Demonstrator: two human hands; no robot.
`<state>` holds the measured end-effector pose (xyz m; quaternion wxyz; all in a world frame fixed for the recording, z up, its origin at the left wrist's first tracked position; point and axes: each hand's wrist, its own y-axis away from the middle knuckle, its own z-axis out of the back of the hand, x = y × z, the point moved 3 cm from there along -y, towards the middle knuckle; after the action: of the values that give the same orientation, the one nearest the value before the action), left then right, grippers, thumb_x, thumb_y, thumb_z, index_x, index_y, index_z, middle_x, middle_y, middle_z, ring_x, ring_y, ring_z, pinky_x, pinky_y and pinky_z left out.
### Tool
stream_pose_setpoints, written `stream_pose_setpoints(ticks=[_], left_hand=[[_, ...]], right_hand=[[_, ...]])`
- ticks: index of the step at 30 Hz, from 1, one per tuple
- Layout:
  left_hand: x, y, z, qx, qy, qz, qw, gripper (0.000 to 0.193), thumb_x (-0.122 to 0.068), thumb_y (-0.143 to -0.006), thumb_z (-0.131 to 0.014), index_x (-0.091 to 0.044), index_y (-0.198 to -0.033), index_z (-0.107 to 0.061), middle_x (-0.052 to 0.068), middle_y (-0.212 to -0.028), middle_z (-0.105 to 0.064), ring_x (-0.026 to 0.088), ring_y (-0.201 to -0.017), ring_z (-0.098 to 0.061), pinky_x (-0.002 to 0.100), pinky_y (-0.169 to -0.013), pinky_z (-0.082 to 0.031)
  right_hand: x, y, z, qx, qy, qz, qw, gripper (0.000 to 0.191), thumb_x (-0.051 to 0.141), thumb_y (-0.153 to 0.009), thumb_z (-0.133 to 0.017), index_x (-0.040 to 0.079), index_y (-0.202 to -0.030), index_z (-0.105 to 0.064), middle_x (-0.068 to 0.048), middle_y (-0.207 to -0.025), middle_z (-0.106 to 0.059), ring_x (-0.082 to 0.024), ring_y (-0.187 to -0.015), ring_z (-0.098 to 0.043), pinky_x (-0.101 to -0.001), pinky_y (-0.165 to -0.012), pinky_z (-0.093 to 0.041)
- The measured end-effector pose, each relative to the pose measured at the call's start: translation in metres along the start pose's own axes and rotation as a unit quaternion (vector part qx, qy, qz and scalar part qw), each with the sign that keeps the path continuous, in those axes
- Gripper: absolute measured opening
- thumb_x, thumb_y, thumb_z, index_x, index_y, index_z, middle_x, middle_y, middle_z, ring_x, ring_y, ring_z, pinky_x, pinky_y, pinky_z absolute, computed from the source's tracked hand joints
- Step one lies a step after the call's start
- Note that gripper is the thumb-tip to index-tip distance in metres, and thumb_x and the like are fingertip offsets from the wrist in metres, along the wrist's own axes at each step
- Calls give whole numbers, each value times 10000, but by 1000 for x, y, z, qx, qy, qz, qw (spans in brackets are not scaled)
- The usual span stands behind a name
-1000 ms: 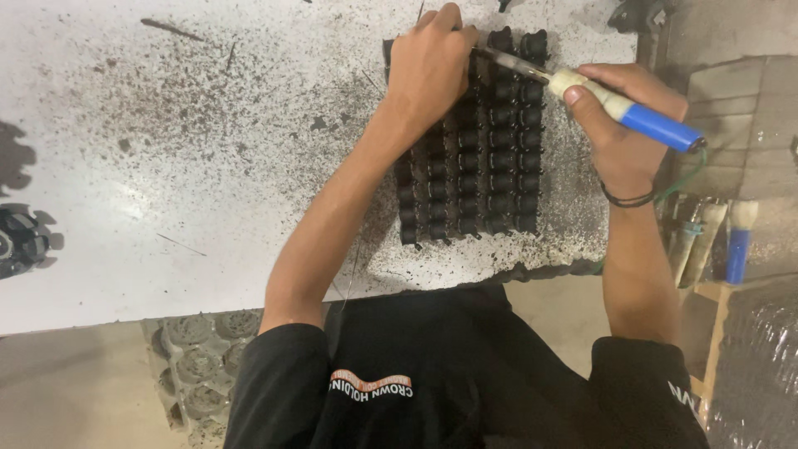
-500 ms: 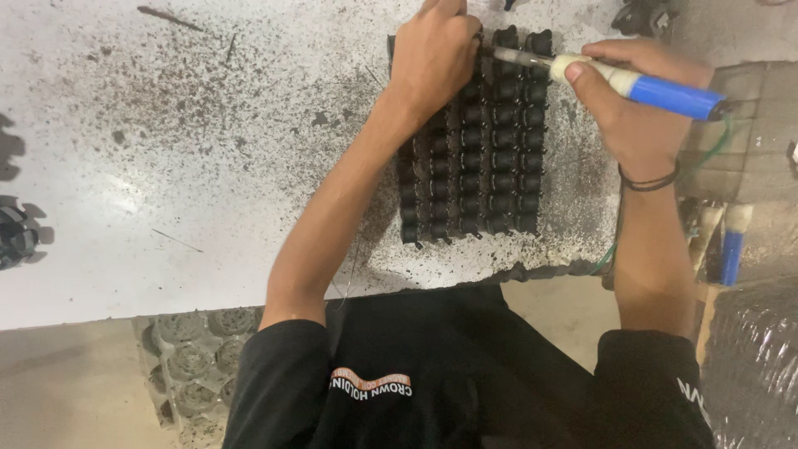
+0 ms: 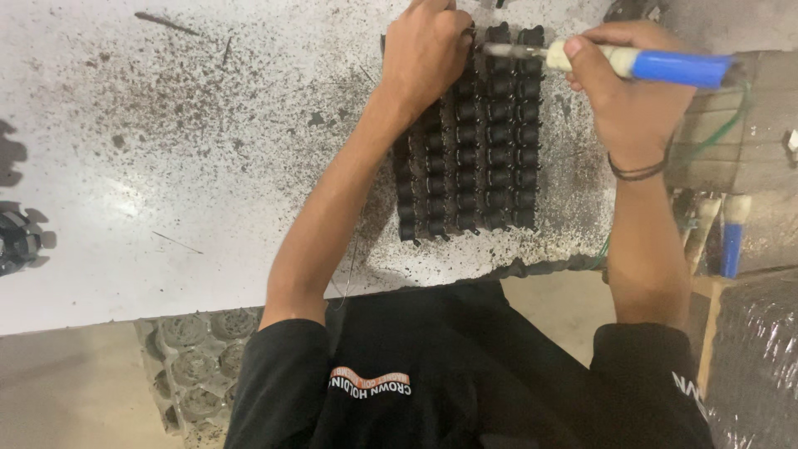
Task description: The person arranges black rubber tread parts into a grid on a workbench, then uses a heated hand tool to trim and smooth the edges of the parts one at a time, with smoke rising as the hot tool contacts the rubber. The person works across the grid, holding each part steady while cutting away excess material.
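The right hand [image 3: 628, 91] has lifted slightly, fingers still wrapped around the blue-handled tool [image 3: 657, 66]. Its tip now meets the black parts [image 3: 474, 141] just beside the left hand [image 3: 424, 54], whose curled fingers press them down.

One head-worn camera looked steeply down from close above (over the person's own chest), facing forward across the speckled white table [image 3: 166, 166].

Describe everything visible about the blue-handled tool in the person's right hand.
The pen-like tool with a blue handle has a cream collar near the front and a thin metal tip. It lies almost level, tip pointing left over the top rows of the block of small black parts. The right hand wraps it in a closed grip, thumb on the collar. Whether the tip touches the parts is unclear.
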<state>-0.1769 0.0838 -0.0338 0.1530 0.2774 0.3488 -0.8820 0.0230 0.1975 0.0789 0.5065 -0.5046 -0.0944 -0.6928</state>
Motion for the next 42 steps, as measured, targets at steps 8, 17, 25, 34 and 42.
stream_pose_setpoints(ticks=[8,17,25,34,42], left_hand=[[2,1,-3,7,1,-2,1000,58,-100,-810,-750,-49,-835,-738,111,-926,-691,347,-914,-677,483,-702,-567],[-33,-5,56,-53,-25,-41,997,190,22,-892,-686,-69,-1056,-714,164,-894,-695,398,-794,-677,498,-678,-543],[-171,105,131,33,99,-17,994,224,150,-952,-634,2,-1116,-671,113,-928,-717,258,-770,-701,367,-661,-531],[-221,167,88,162,219,-47,961,282,111,-822,-687,2,-1082,-687,119,-886,-708,299,-779,-706,394,-651,-559],[-240,184,56,243,289,-75,923,264,103,-813,-690,-18,-1047,-700,96,-888,-715,270,-800,-726,376,-681,-591]], right_hand=[[26,130,86,-122,151,15,981,189,73,-1155,-725,-106,-1196,-681,-254,-1029,-738,-289,-889,-787,-320,-723,-633],[-31,356,230,-391,100,-317,858,342,171,-1048,-653,-87,-1271,-656,-215,-1258,-690,-282,-1133,-672,-365,-976,-545],[-64,369,265,-568,-396,-155,705,465,189,-963,-741,-15,-1355,-597,-166,-1327,-605,-274,-1230,-593,-375,-1108,-557],[-83,305,244,-393,-232,-319,831,369,319,-1032,-744,28,-1255,-706,-101,-1041,-715,-216,-942,-700,-311,-814,-557],[-66,307,192,-248,481,-119,833,229,7,-876,-832,-6,-1092,-759,-159,-1069,-691,-361,-1032,-634,-447,-906,-511]])
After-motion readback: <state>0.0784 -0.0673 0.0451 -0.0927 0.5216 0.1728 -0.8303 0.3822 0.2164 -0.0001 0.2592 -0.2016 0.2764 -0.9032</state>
